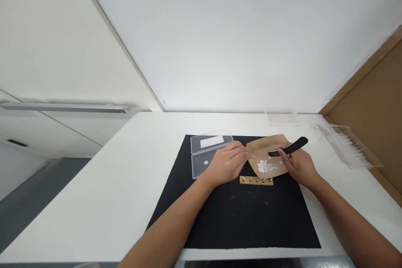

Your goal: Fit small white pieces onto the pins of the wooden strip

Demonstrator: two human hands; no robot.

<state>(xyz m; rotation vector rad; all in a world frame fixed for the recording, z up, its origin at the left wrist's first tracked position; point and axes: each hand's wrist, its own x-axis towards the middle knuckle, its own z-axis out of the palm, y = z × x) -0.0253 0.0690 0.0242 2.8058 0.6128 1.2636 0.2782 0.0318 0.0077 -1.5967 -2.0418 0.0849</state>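
Note:
My right hand (pixel 300 165) grips a black curved nail file (pixel 290 148), with its thumb over the right side of a brown paper sheet (pixel 259 146). At the sheet's left edge, my left hand (pixel 229 161) has its fingers closed on the paper. A small heap of white flakes (pixel 265 166) lies on the sheet, below the file's tip. Just in front of the paper is a tan strip (pixel 256 181) bearing several small shiny metal pieces. Left of my left hand, a clear hinged case (pixel 196 163) lies opened flat, with a white label and a small white round piece (pixel 206 162).
A black mat (pixel 248 222) with scattered white specks covers part of the white table (pixel 103 201). On the right, a clear box (pixel 348 146) holds several pale sticks beside a cardboard panel (pixel 373 104). A clear tray (pixel 282 119) stands at the back wall.

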